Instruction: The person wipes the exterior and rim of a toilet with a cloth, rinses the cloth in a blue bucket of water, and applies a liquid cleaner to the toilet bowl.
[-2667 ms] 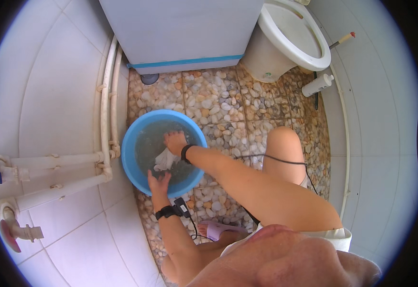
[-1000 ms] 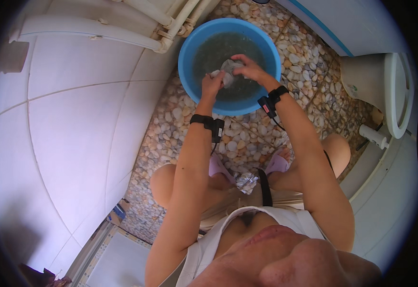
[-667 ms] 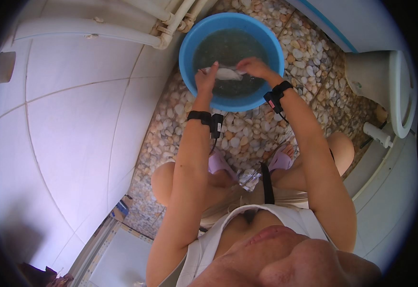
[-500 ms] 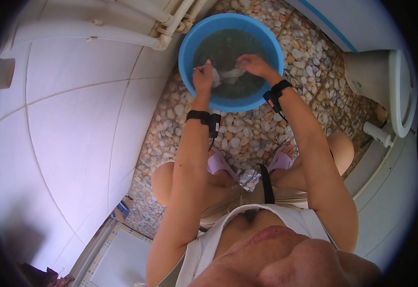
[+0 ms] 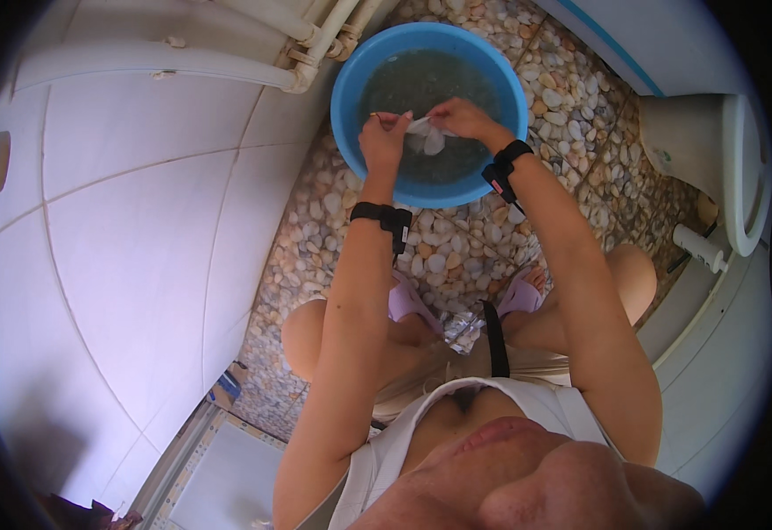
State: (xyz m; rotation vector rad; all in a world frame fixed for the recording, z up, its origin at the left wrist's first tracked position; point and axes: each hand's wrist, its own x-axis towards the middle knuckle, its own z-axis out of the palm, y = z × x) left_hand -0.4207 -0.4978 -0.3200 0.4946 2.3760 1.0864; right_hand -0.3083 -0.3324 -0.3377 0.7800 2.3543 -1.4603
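Note:
A round blue basin (image 5: 443,193) stands on the pebble-patterned floor, holding murky greenish-grey water (image 5: 430,78). Over the water, a small thin white cloth (image 5: 433,140) stretches between my hands, its middle hanging down toward the surface. My left hand (image 5: 385,140) pinches one end between thumb and fingers. The other end is gripped by my right hand (image 5: 465,120), with its fingers curled and partly hidden. Both hands are close together inside the basin's rim. Whether the cloth's lower part touches the water, I cannot tell.
White pipes (image 5: 302,66) run along the tiled wall (image 5: 139,212) at the left, close to the basin. At the right stand a toilet (image 5: 743,168) and a white cylinder (image 5: 697,247). My feet in lilac slippers (image 5: 412,303) are just this side of the basin.
My hands have come closer together and the left has moved right. The cloth, earlier low at the water, is now raised, with its top edge drawn between my fingers.

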